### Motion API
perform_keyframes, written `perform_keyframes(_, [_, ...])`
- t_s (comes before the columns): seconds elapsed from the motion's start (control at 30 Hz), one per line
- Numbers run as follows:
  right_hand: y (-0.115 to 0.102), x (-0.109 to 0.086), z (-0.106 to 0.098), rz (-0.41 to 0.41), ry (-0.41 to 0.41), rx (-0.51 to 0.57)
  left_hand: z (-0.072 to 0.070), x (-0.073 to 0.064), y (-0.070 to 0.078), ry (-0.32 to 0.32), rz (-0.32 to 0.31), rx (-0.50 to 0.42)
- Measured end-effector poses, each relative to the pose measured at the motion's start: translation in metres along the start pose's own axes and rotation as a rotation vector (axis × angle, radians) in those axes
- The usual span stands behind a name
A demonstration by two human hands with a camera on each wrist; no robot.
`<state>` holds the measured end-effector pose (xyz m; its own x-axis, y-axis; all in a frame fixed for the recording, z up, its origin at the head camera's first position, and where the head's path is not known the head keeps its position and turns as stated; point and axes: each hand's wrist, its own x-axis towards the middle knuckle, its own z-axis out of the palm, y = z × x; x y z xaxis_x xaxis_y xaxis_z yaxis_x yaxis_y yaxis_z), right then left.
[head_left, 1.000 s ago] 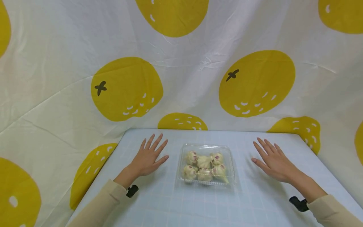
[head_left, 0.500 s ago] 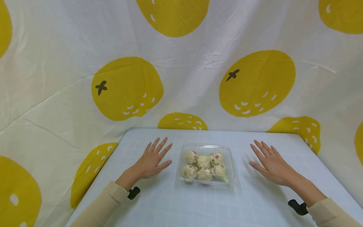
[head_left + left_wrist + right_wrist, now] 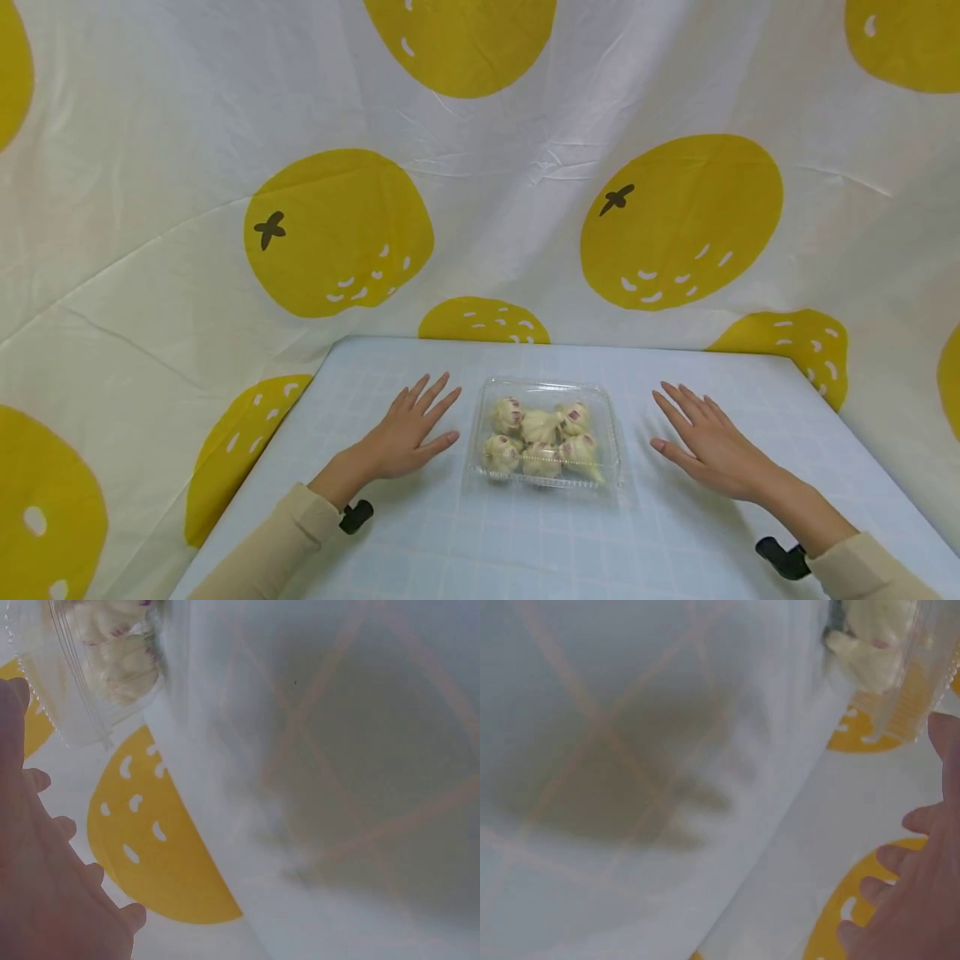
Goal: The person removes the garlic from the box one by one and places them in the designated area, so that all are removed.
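A clear plastic clamshell box [image 3: 546, 483] with its lid down sits in the middle of the table, holding several garlic bulbs [image 3: 540, 427]. To its left my left hand [image 3: 401, 437] hovers palm down, fingers spread, the thumb pointing at the box's side. On the other side my right hand [image 3: 712, 446] is held likewise, a somewhat wider gap between it and the box. Neither hand touches anything. The left wrist view shows the box [image 3: 71, 690] beyond the thumb; in the right wrist view part of the box [image 3: 922, 675] appears near the thumb tip.
A pale blue checked cloth covers the table [image 3: 525, 550]. Behind and at the sides hangs a white curtain [image 3: 510, 217] printed with large yellow fruit. Each wrist wears a small black camera mount, such as the left one [image 3: 356, 517]. Hand shadows fall on the cloth.
Both hands have moved inward towards the box and slightly nearer the person, narrowing the gap on each side. The box and garlic have stayed in place.
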<state>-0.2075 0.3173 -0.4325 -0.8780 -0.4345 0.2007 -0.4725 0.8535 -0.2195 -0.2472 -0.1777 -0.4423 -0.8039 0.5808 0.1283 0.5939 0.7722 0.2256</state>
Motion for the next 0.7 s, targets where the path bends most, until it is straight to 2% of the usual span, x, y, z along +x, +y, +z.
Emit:
perform_keyframes(0.33, [-0.013,-0.001,0.008,-0.003,-0.067,0.166,0.012,-0.006,-0.001,-0.069,-0.022,-0.345])
perform_keyframes(0.6, [-0.021,-0.001,0.011,0.036,-0.143,0.29,0.019,-0.009,-0.002,-0.115,-0.078,-0.501])
perform_keyframes(0.7, [-0.023,-0.001,0.012,0.027,-0.172,0.332,0.022,-0.01,-0.001,-0.13,-0.074,-0.574])
